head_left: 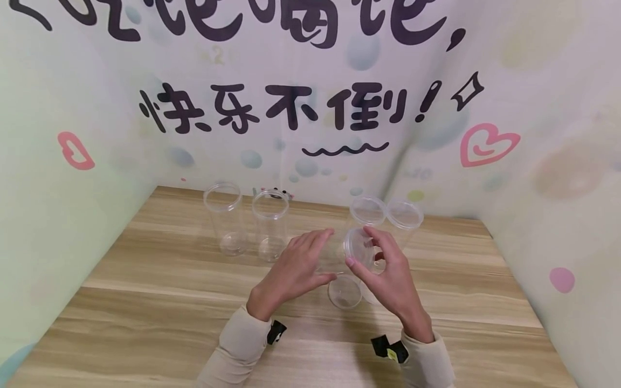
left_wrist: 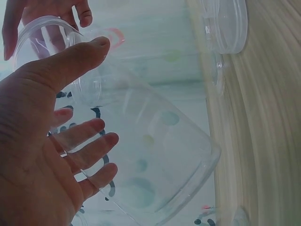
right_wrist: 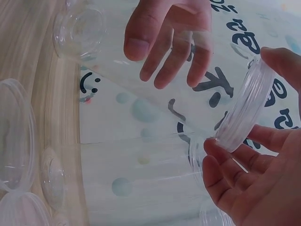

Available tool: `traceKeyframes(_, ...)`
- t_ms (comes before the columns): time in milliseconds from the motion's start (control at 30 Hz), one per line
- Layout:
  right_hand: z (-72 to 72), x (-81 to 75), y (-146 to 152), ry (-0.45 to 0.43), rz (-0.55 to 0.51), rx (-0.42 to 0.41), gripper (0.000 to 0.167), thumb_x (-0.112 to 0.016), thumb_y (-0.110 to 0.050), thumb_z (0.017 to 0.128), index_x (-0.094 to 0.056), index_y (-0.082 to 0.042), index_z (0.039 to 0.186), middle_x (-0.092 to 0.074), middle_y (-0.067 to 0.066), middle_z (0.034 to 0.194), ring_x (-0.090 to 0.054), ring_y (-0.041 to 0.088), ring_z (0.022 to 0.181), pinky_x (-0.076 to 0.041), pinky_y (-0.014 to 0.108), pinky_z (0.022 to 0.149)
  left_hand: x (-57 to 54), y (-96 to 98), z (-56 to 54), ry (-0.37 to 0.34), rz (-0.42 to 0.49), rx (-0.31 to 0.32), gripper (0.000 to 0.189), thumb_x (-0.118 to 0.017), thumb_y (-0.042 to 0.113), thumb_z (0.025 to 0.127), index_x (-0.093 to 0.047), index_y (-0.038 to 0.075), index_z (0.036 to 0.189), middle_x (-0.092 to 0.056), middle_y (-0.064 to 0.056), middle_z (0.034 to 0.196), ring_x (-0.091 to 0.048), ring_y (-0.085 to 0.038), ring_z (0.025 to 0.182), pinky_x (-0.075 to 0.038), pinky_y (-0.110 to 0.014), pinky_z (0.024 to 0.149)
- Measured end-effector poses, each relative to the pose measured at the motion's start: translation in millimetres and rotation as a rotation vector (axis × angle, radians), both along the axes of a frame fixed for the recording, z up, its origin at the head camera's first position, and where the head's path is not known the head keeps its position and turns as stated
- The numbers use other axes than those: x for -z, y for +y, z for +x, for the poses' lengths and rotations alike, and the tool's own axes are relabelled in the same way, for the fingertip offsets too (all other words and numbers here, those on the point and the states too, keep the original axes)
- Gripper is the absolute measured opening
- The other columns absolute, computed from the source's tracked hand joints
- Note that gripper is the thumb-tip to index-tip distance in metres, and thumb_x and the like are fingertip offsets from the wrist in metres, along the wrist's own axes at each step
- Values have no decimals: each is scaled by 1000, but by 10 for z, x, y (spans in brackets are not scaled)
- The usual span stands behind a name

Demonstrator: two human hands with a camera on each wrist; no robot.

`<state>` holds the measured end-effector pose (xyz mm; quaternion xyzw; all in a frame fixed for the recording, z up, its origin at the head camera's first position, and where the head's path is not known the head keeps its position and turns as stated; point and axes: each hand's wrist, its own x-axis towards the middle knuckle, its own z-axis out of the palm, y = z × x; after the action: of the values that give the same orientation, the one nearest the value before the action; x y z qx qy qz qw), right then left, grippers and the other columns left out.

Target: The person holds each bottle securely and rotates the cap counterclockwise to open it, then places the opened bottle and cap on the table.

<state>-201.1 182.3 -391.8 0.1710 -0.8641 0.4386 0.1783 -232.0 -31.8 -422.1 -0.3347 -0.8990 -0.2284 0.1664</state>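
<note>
A clear plastic jar [head_left: 331,251] is held tilted above the table between both hands. My left hand [head_left: 298,267] holds its side, thumb on one side and fingers on the other, as the left wrist view shows. At the jar's mouth end is a clear round lid [right_wrist: 247,106]. My right hand [head_left: 388,269] grips the lid's rim between thumb and fingers. Whether the lid is fully seated cannot be told. Below the hands, a loose clear lid [head_left: 344,291] lies on the table, with another beside it partly hidden by the right hand.
Two upright clear jars [head_left: 223,221] stand at the back left of the wood-grain table [head_left: 160,302]. Two more jars [head_left: 368,211] stand close together at the back right, partly behind the right hand. Printed cloth walls [head_left: 291,172] border the table's back and sides.
</note>
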Motion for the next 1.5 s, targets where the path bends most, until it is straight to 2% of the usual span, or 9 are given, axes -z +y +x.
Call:
traceKeyframes(400,2,-9,7,9,-14,-41,62,-80,-11,82,-53,-8,139,-58,9,135,-58,27,116,-52,38,79,8,-14,-15,2,2,-8,89,-86,38,76,-40,5,145,-54,-9,140,-51,-23,130,-43,-45,107)
traceKeyframes(633,19,-26,4,-46,-22,-70,65,-78,-11,84,-49,-8,142,-53,8,141,-53,27,123,-51,39,85,13,-26,-18,-1,10,-11,88,-86,38,76,-41,5,145,-54,-8,140,-51,-23,129,-43,-45,106)
traceKeyframes(800,24,-32,-8,-77,-17,-80,72,-78,-12,84,-43,-8,147,-48,11,145,-49,31,128,-49,44,88,11,-24,-21,6,17,-15,88,-86,37,75,-42,5,144,-54,-9,139,-52,-23,129,-43,-46,106)
traceKeyframes(933,21,-27,-37,-95,-8,-31,75,-78,-14,84,-40,-6,147,-46,13,145,-51,33,126,-49,45,87,9,-17,-18,21,21,-30,88,-86,38,75,-42,4,144,-55,-9,138,-52,-24,128,-44,-46,105)
traceKeyframes(1167,27,-5,-98,-140,18,119,72,-74,-28,89,-40,-3,147,-50,14,136,-55,29,112,-48,33,77,30,55,-6,52,26,-60,88,-87,38,74,-43,5,143,-56,-10,137,-53,-26,127,-45,-45,104)
traceKeyframes(1300,30,0,-119,-147,44,162,70,-73,-33,89,-43,-3,145,-54,15,130,-57,29,104,-49,30,72,39,74,-11,91,1,-75,88,-87,39,74,-42,4,142,-56,-9,136,-53,-25,128,-45,-44,104)
traceKeyframes(1500,41,5,-147,-178,93,212,70,-73,-41,88,-47,-4,142,-58,14,129,-61,31,103,-52,42,78,43,50,-9,92,-7,-84,90,-87,40,73,-43,5,143,-55,-9,137,-53,-26,128,-45,-44,104)
